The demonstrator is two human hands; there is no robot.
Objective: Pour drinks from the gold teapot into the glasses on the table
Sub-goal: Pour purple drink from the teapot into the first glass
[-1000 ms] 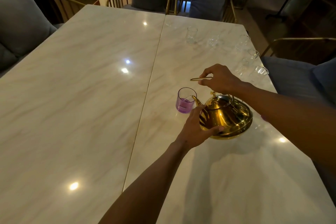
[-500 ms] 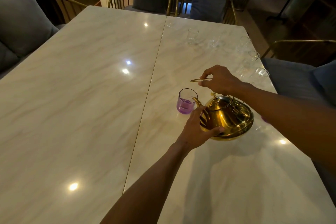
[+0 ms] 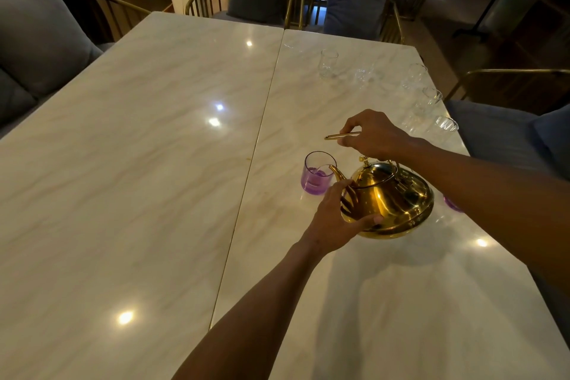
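The left hand (image 3: 334, 219) reaches in from below, forearm long and straight, fingers and thumb cupped against the side of the gold teapot (image 3: 391, 200). The right hand (image 3: 371, 134) hovers above on a bent wrist, apparently pinching the thin handle (image 3: 340, 135) between thumb and fingertips.

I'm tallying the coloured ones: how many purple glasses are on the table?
2: one purple glass at the teapot spout, a second purple glass mostly hidden behind the right forearm. The arm may hide more.
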